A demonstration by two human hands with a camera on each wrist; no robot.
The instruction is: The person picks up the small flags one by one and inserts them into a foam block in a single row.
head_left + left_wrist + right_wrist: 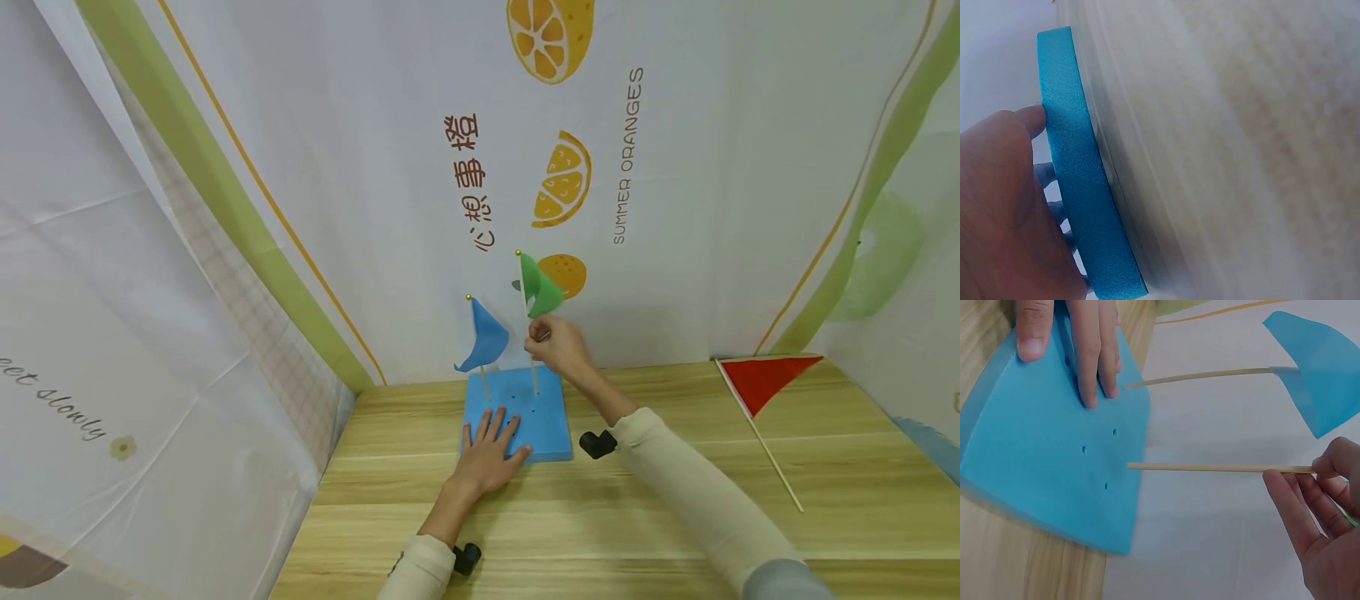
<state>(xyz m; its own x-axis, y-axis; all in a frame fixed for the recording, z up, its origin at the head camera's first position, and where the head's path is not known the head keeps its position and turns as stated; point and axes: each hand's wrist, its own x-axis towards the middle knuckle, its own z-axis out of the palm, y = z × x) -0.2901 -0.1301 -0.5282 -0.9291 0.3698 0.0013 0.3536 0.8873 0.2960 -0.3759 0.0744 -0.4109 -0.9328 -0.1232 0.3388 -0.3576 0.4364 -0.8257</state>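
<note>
A blue foam board with several small holes lies on the table. My left hand rests on its near left part with fingers spread; in the left wrist view the thumb touches the board's upper edge. A blue flag stands upright in the board's far left, leaning a little. With thumb and fingers my right hand pinches the stick of a green flag, below the cloth. That stick's lower tip is over the board's far right; whether it sits in a hole I cannot tell.
A red triangular flag on a pale stick lies on the wooden table at the right. Behind the board hangs a white printed cloth, close to its far edge. Another white cloth hangs along the left side.
</note>
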